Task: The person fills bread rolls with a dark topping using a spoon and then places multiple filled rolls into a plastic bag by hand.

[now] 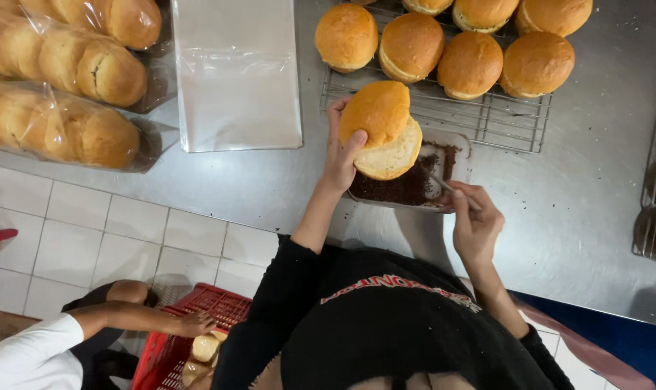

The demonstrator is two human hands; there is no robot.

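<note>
Over the steel table, our left hand (340, 155) grips a split golden bun (383, 130) above the sprinkle tray (458, 148); our right hand (474, 217) pinches a spoon (450, 189). Filling not yet in; rack buns (472, 63) wait.

**Steel bench above a white tiled floor**

A brushed stainless-steel bench (588, 188) fills the upper and right part of the view, its surface dull grey with soft reflections of overhead light. Below its edge lies a floor of square white tiles (75, 238) with grey grout lines. A red plastic crate (170, 348) stands on the tiles at the lower left. A dark blue surface (631, 347) shows under the bench at the lower right.
</note>
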